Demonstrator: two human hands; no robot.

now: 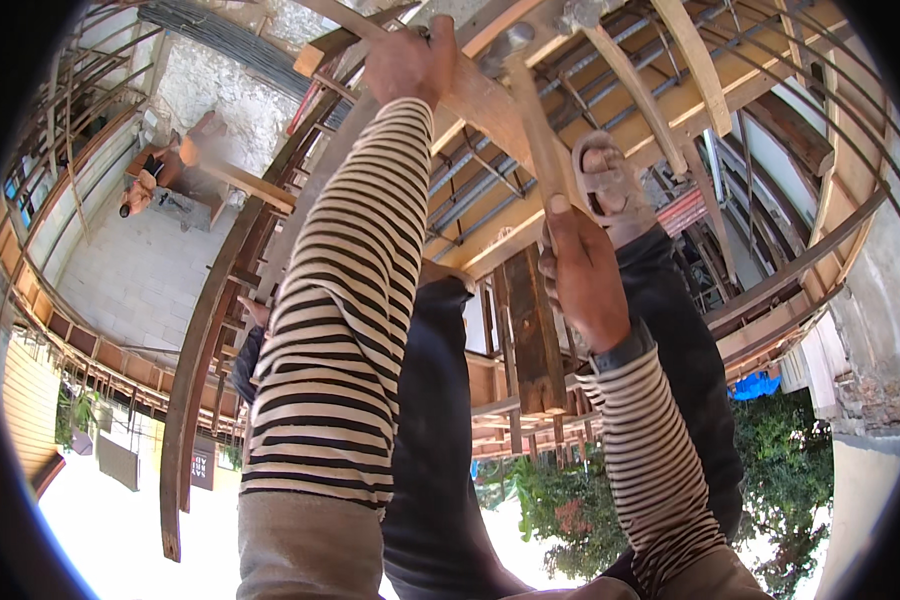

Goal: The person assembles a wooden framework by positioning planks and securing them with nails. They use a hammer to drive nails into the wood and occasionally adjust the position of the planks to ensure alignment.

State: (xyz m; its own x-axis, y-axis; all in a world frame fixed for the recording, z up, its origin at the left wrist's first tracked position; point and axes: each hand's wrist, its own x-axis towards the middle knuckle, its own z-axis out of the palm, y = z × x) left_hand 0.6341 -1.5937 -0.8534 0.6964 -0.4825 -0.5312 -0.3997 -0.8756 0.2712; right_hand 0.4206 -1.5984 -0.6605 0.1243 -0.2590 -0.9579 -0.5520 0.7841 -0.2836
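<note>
My right hand (587, 275) is wrapped round the wooden handle of a hammer (538, 130). The handle points away from me, and the metal head sits at its far end, over the timber. Farther up and to the left, my left hand (410, 65) is closed against a wooden board (490, 112). What its fingers hold, if anything, is hidden. A thin wooden strip (345, 14) runs up to that hand from the far left. My sandaled foot (602, 180) rests on the timber to the right of the hammer.
Steel reinforcing bars (475, 185) lie inside the timber formwork below, with wooden crosspieces (635, 95) over them. A long plank (205, 370) stands at left. Another person (155, 175) is lower down at far left, near a pale block floor (120, 275). A drop opens between the timbers.
</note>
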